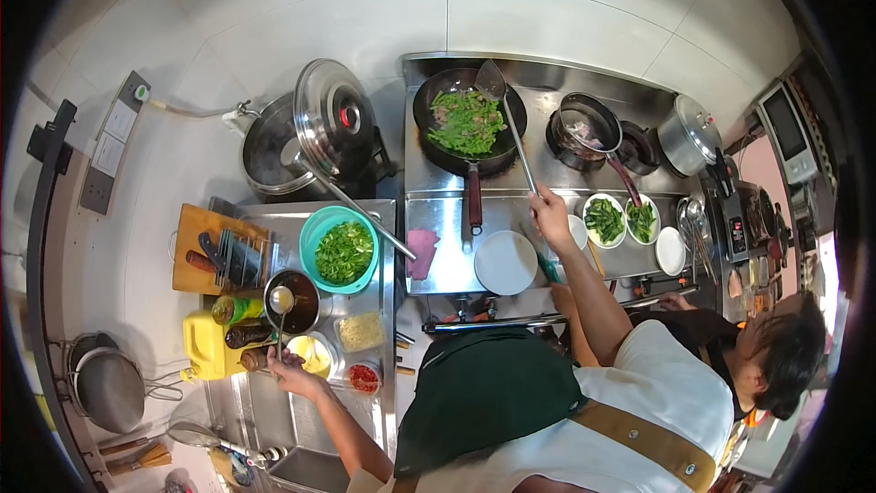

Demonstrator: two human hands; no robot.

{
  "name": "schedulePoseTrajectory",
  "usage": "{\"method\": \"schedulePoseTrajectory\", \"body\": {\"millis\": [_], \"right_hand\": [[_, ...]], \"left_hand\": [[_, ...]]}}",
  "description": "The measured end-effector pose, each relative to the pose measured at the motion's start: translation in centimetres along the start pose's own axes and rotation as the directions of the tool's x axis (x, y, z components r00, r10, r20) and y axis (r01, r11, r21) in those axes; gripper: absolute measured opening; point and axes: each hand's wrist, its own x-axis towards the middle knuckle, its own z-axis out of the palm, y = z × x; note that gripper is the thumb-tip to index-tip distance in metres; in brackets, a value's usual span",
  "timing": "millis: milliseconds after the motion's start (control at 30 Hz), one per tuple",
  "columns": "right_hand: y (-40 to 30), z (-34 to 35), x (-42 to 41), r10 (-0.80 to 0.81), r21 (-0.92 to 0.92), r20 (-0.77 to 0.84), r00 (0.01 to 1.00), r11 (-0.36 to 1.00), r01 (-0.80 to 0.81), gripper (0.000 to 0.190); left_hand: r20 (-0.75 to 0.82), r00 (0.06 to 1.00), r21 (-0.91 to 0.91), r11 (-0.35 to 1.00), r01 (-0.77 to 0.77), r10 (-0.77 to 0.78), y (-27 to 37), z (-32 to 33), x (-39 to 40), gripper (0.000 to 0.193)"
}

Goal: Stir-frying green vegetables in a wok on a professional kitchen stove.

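My left hand point(291, 371) grips the handle of a metal ladle point(280, 301). Its bowl is over a small pot of dark liquid point(306, 318). A bowl with yellow contents point(313, 356) stands close by. In my right hand point(549, 218) is the handle of a wok spatula point(518, 133). The spatula's blade rests at the upper right of a frying pan point(426, 140), beside chopped green vegetables point(467, 123) with brownish pieces. A round white plate point(506, 263) lies below the pan's handle.
A turquoise bowl of chopped greens point(344, 253), a lidded wok point(270, 150), knives in a rack point(239, 257) and a yellow jug point(205, 342) stand left. Right are a saucepan point(588, 116), plated greens point(605, 219) and another person point(780, 356). Another hand point(564, 301) is near my right forearm.
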Motion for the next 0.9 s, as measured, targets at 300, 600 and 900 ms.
{"method": "schedulePoseTrajectory", "body": {"millis": [300,600,900], "right_hand": [[0.2,-0.1,0.2,0.085,-0.006,0.016,0.996,0.996,-0.085,0.046],[-0.2,0.6,0.2,0.073,-0.031,0.047,0.996,0.997,-0.072,0.038],[-0.2,0.9,0.8,-0.061,-0.192,-0.006,0.998,0.98,0.059,0.037]], "left_hand": [[0.2,0.977,0.315,0.939,-0.141,0.08,-3.6,0.3,-0.6,0.038],[0.317,0.947,0.338,0.938,-0.074,-0.039,-5.5,-0.2,-2.9,0.038],[0.254,0.957,0.287,0.956,0.061,-0.138,-6.1,-1.9,-6.4,0.063]]}}
